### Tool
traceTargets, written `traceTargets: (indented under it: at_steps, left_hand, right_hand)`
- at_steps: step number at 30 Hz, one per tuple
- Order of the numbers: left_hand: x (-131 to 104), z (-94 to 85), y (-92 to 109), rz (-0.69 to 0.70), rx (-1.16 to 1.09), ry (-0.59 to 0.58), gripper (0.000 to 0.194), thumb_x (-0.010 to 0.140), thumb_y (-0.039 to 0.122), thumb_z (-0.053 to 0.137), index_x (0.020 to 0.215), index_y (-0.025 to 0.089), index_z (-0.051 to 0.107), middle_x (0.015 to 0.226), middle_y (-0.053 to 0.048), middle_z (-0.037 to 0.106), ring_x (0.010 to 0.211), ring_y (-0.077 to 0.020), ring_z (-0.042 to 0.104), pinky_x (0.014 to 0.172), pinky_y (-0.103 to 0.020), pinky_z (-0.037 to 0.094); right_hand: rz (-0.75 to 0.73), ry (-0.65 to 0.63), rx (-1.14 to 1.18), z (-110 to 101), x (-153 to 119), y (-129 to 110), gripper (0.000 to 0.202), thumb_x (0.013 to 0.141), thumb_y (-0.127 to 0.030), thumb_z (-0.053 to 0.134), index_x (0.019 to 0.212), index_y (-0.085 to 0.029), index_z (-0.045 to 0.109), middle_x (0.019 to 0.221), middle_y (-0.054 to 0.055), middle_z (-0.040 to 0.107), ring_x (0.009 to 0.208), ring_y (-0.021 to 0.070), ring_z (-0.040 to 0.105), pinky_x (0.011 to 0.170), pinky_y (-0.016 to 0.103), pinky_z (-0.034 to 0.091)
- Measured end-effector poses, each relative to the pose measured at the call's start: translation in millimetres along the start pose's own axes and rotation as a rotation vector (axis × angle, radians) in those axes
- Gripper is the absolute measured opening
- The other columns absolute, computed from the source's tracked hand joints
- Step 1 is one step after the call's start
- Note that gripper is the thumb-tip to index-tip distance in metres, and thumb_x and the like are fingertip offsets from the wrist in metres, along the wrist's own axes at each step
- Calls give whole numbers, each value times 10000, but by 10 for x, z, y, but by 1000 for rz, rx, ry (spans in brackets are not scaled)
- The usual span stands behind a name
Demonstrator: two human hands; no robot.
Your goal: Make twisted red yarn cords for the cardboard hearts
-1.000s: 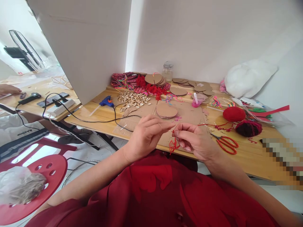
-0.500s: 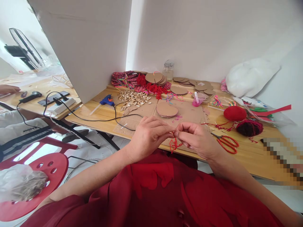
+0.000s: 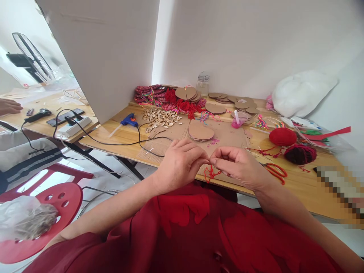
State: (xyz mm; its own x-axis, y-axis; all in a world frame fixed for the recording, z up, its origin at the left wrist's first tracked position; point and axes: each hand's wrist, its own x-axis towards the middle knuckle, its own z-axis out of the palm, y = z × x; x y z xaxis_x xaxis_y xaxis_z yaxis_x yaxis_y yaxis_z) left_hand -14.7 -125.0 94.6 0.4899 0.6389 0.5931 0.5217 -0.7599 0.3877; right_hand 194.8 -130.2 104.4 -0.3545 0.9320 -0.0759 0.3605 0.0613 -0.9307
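Note:
My left hand (image 3: 182, 162) and my right hand (image 3: 238, 165) meet fingertip to fingertip above the front edge of the table. Both pinch red yarn (image 3: 210, 173), whose loose, tangled strands hang below the fingers; the pinched part is mostly hidden. Just beyond the hands, a heart-shaped cardboard piece (image 3: 201, 131) lies on a brown cardboard sheet (image 3: 178, 132). To the right of my right hand are orange-handled scissors (image 3: 276, 171), their blades partly covered by it. A red yarn ball (image 3: 282, 136) and a dark red yarn ball (image 3: 300, 154) rest farther right.
A blue glue gun (image 3: 129, 120) with a black cord lies left of a pile of shells (image 3: 162, 118). Braided bundles (image 3: 146, 94), cardboard discs (image 3: 186, 93) and a glass bottle (image 3: 203, 85) stand behind. Another person's hand (image 3: 10, 107) rests on the left table.
My fingertips have shifted slightly on the yarn, and the left fingers are more curled. My right hand has moved a little right, covering more of the scissors.

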Motion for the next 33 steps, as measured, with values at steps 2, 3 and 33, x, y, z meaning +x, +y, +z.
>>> traceTargets:
  at_steps: [2,3,33]
  left_hand:
    - [7,4,10,-74,-118,23,136,918,277,620,848,178,682,835,-28,708,865,-178,608,809,-318,441]
    - [11,8,10,-136,-192,23,140,905,292,639,842,178,692,824,-22,711,827,-164,610,788,-300,447]
    - [273,75,124,-274,-801,-30,238,771,425,791,771,189,765,809,-50,728,818,-200,649,842,-379,501]
  right_hand:
    - [-48,23,-68,-33,-13,-21,250,863,-423,651,810,-179,659,633,-35,505,557,92,412,490,232,290]
    - [-72,35,-89,-48,-17,-35,253,868,-425,648,819,-177,665,656,-25,524,581,101,430,508,237,308]
    - [-90,-68,172,-39,88,-36,245,739,-321,718,668,-183,527,625,-45,428,573,93,379,519,243,291]
